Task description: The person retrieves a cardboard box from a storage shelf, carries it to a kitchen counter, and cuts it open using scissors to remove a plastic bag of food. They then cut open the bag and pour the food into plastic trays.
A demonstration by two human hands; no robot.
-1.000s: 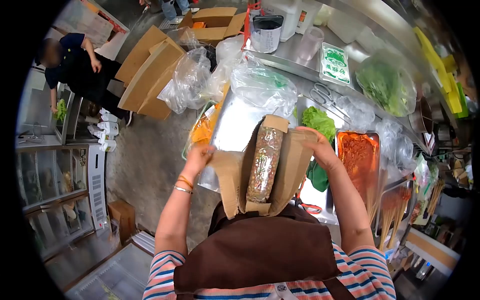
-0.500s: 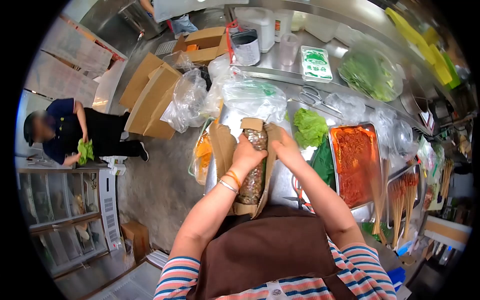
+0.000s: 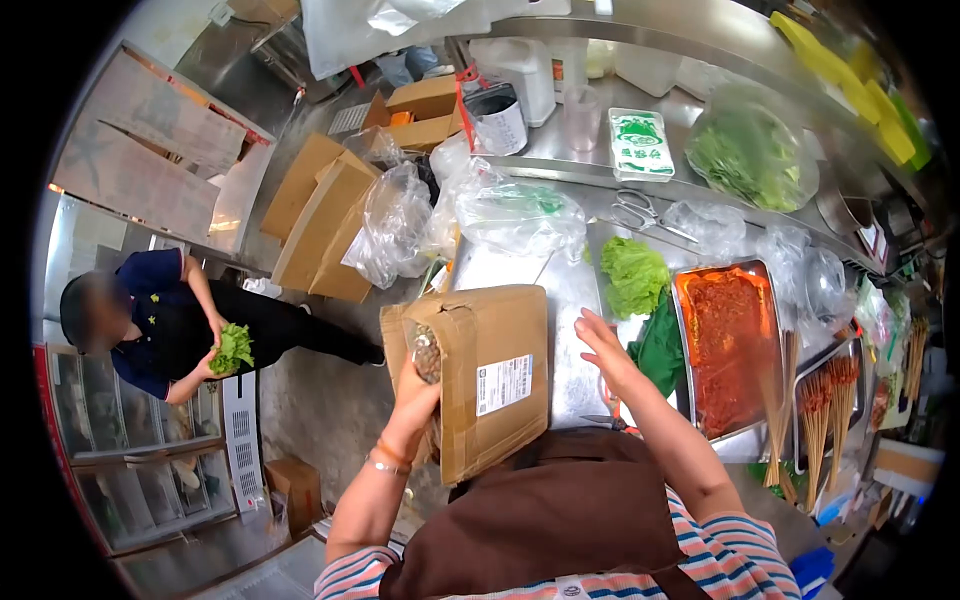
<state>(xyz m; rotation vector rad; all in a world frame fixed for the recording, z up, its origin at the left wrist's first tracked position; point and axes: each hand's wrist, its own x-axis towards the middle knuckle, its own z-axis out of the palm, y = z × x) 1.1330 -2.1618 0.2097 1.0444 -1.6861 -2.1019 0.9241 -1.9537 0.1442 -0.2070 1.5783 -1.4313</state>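
Note:
My left hand (image 3: 415, 400) grips a cardboard box (image 3: 515, 330) at its open left side, where part of a clear-wrapped speckled pack (image 3: 427, 352) shows. The box is tilted on its side, and a white label (image 3: 504, 384) faces up. My right hand (image 3: 603, 350) is off the box, fingers spread, over the metal table (image 3: 573, 385). Just beyond it lie green lettuce (image 3: 633, 275) and a dark green cloth-like item (image 3: 660, 345). Scissors with red handles are partly hidden below my right hand.
A tray of red sauced food (image 3: 735, 350) and a tray of skewers (image 3: 825, 400) stand at right. Plastic bags (image 3: 525, 215) and silver scissors (image 3: 640, 212) lie at the back. Open cartons (image 3: 320, 220) stand beyond the table. At left, a person (image 3: 170, 320) holds lettuce.
The box has turned from its open side up to its labelled side up and moved slightly left. My right hand has let go of it. The person at left has come closer.

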